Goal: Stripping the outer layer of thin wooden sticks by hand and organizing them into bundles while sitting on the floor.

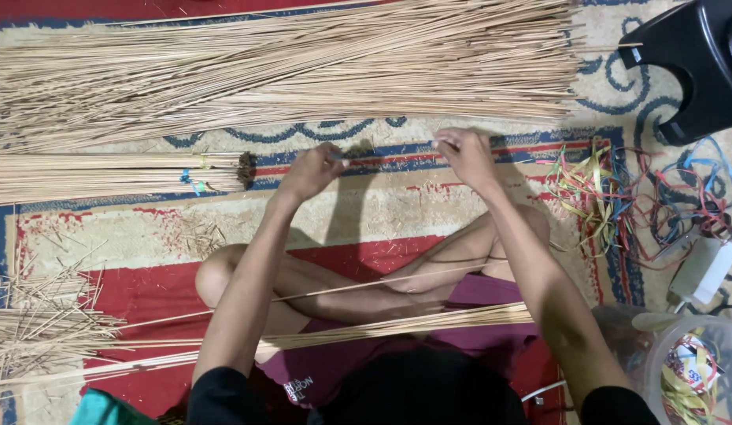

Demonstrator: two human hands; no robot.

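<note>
Item held: one thin pale stick, stretched level between the two hands above the patterned rug, so slender against the rug that its middle was hard to trace. The left hand pinched one end between thumb and fingertips, knuckles turned up; the right hand pinched the other end likewise, fingers closed tight on it. Both forearms reached forward from black sleeves, elbows apart, wrists bent slightly inward, hands level with each other.

Below the hands: the person's crossed bare legs, with a loose sheaf of sticks lying across the lap and running off to the left.

Beyond the hands: a broad spread of long sticks lying flat across the rug. To the left, a tied bundle of sticks, bound with a coloured strip. Lower left: short broken offcuts, scattered.

To the right: a tangle of coloured ribbon strips, a black plastic stool, and a clear container holding more strips.
</note>
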